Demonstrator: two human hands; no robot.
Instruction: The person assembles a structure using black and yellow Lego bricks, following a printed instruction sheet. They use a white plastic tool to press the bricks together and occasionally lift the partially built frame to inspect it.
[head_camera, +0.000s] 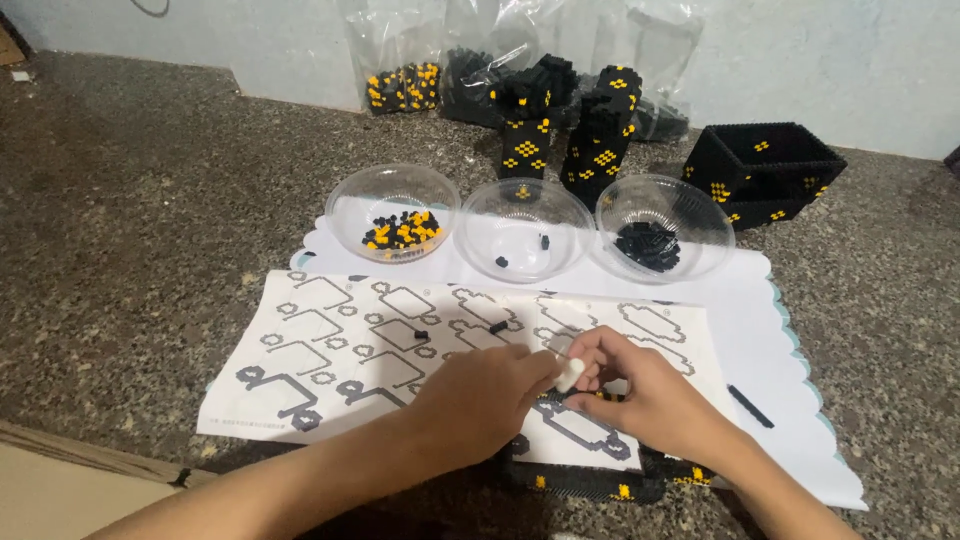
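Nearest to you, a black-and-yellow brick frame lies at the table's near edge, partly under the printed instruction sheet and under your right wrist. Your left hand and right hand meet just above it, over the sheet. Both hands close on a small white piece: the right thumb and fingers pinch it, and the left fingertips press against it from the other side. Whether anything else sits between the fingers cannot be told.

On the sheet, beyond your hands, two small black bricks lie loose among the printed outlines. A thin black strip lies to your right on the white scalloped mat, well apart from the hands.

Past the sheet, three clear bowls stand in a row on the mat. The left bowl holds mixed black and yellow bricks. The middle bowl holds only a couple of black bricks. The right bowl holds a heap of black bricks.

Behind the bowls, two built black-and-yellow columns stand upright on the speckled stone table. An open black brick box sits to their right. Clear plastic bags of bricks lean against the wall.
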